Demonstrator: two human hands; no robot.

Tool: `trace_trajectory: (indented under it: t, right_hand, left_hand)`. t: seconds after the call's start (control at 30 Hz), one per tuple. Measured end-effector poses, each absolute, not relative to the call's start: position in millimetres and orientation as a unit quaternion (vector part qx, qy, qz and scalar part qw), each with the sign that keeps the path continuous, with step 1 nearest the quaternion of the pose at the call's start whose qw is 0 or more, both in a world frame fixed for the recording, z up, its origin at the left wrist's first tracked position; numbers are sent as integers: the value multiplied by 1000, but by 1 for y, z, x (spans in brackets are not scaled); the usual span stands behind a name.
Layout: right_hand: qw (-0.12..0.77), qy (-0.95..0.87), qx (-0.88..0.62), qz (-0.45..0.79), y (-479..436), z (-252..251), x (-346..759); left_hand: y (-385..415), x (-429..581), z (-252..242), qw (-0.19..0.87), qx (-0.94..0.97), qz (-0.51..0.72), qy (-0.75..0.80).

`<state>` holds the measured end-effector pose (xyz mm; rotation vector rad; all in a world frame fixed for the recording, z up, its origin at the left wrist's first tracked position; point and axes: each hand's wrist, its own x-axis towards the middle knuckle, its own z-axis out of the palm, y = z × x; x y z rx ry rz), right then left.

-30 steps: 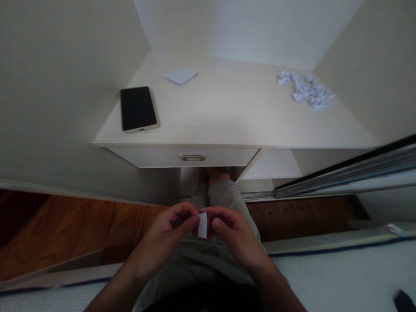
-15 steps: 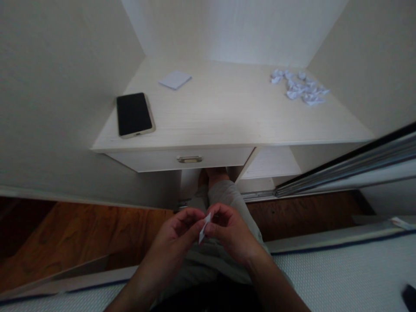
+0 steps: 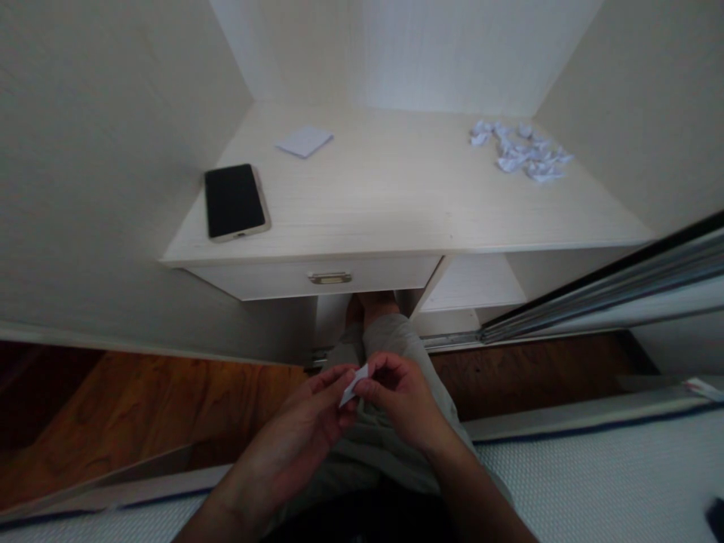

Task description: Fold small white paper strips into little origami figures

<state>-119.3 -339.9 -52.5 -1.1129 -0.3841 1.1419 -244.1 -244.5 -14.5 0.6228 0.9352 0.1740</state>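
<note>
Above my lap, a small folded piece of white paper [image 3: 354,385] is pinched between both hands. My left hand [image 3: 317,411] grips its left side between thumb and fingers, palm turned partly up. On the other side, my right hand [image 3: 399,400] pinches the paper between thumb and forefinger. On the desk top, a flat stack of white paper squares [image 3: 305,141] lies at the back left. Several small folded or crumpled white paper pieces [image 3: 523,153] are heaped at the back right.
A dark-screened phone [image 3: 234,201] lies at the left of the white desk top [image 3: 385,196]. Below its edge is a drawer with a metal handle [image 3: 330,278]. A sliding-door track [image 3: 593,279] runs along the right. The bed surface [image 3: 611,483] lies beneath me.
My left hand has rolled so its palm shows more. The paper has tilted over and shows a wider face. Both hands still grip it.
</note>
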Motion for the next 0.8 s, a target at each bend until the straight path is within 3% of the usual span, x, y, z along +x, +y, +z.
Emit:
trace_trajectory:
  t: [0.5, 0.8]
  right_hand:
    - [702, -178, -488, 487, -344, -48, -126]
    - [708, -160, -471, 502, -346, -55, -125]
  left_hand:
    - [-249, -242, -15, 765, 455, 163, 426]
    - [-244, -246, -17, 738, 505, 151, 422]
